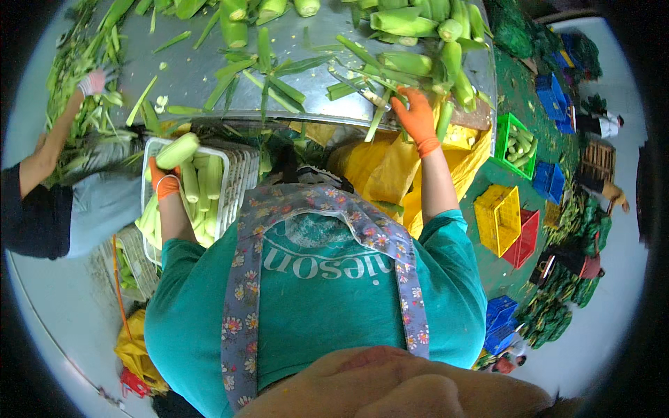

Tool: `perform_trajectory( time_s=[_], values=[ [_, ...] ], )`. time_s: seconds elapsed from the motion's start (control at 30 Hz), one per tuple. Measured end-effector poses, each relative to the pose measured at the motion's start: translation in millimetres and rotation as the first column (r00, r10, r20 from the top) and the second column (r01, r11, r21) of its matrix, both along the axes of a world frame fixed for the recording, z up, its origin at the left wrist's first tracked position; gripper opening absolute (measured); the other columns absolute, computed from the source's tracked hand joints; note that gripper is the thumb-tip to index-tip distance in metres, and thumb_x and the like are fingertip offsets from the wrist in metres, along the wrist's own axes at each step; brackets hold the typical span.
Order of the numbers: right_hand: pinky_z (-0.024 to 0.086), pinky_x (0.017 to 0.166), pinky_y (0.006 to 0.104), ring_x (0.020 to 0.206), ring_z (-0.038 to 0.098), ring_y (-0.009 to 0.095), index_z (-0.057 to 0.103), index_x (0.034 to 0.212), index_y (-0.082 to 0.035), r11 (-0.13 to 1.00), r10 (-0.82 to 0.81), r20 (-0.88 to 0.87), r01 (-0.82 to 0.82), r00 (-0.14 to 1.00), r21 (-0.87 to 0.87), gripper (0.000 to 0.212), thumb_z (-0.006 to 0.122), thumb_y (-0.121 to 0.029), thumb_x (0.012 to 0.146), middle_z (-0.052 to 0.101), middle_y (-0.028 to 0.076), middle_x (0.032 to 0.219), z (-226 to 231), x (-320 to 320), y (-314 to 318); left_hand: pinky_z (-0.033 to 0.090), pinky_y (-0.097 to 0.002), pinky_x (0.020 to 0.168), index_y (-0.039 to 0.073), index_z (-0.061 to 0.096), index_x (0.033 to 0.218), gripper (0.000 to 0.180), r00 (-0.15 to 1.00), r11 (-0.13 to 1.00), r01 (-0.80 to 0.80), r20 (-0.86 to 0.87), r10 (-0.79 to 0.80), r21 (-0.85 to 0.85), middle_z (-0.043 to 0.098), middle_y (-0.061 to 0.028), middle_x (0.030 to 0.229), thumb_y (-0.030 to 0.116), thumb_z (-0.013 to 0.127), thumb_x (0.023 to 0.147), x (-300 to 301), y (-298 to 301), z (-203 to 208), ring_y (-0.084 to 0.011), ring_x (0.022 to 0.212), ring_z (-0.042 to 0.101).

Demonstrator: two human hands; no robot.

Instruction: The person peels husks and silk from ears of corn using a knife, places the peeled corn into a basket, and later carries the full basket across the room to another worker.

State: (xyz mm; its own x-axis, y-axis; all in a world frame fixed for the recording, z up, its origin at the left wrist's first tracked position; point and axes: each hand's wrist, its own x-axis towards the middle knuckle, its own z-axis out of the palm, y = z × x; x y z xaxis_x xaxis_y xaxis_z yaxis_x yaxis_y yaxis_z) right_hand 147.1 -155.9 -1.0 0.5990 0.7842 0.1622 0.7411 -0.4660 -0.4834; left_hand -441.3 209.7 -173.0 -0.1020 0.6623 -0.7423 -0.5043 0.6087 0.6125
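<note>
My left hand (164, 182), in an orange glove, is closed round an ear of corn (178, 151) in pale green husk. It holds the ear over a white plastic crate (224, 187) filled with similar ears. At the table's near edge is my right hand (417, 120), also gloved in orange. Its fingers are closed at the end of the light handle of a knife (375, 99), whose thin blade points up and left over the metal table (188, 76). Unhusked corn ears (404, 63) are heaped just beyond that hand, and loose husk leaves (279, 80) lie scattered left of it.
Yellow sacking (376, 171) hangs below the table edge. A co-worker's gloved hand (92, 82) is at a husk pile (66, 118) on the left. Green (514, 148), yellow (497, 219) and red crates (521, 240) stand on the right floor, with people beyond.
</note>
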Motion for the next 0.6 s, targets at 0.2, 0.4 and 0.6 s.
perform_trajectory(
  time_s=[0.2, 0.4, 0.6],
  values=[
    [0.048, 0.099, 0.0414, 0.123, 0.055, 0.031, 0.053, 0.136, -0.012, 0.967, 0.194, 0.471, -0.088, 0.86, -0.239, 0.061, 0.069, -0.015, 0.077, 0.06, 0.012, 0.132, -12.7, 73.6, 69.2, 0.049, -0.0522, 0.098, 0.014, 0.056, 0.135, 0.061, 0.971, 0.949, -0.186, 0.193, 0.138, 0.256, 0.058, -0.0092, 0.139, 0.056, 0.043, 0.094, -173.5, -70.3, -122.7, -0.0331, 0.123, 0.057],
    [0.049, 0.096, 0.0465, 0.123, 0.056, 0.029, 0.048, 0.144, -0.025, 0.821, 0.194, 0.509, 0.145, 0.839, -0.552, 0.072, 0.066, -0.011, 0.075, 0.057, 0.002, 0.138, -17.3, 81.5, 92.8, 0.058, -0.0492, 0.075, 0.016, 0.057, 0.131, 0.058, 0.809, 0.836, -0.548, 0.244, 0.535, -0.013, 0.064, -0.0102, 0.125, 0.06, 0.049, 0.094, -57.4, -78.0, -64.8, -0.0347, 0.105, 0.064],
    [0.045, 0.104, 0.0383, 0.123, 0.057, 0.032, 0.05, 0.143, -0.012, 0.993, 0.091, 0.275, -0.068, 0.957, -0.091, 0.071, 0.077, -0.01, 0.077, 0.058, 0.012, 0.139, 17.0, 99.2, 85.3, 0.057, -0.0524, 0.084, 0.012, 0.058, 0.127, 0.045, 0.871, 0.871, -0.49, 0.063, 0.487, 0.038, 0.064, -0.0101, 0.125, 0.044, 0.06, 0.095, -73.9, -81.9, -76.6, -0.0349, 0.107, 0.064]
  ],
)
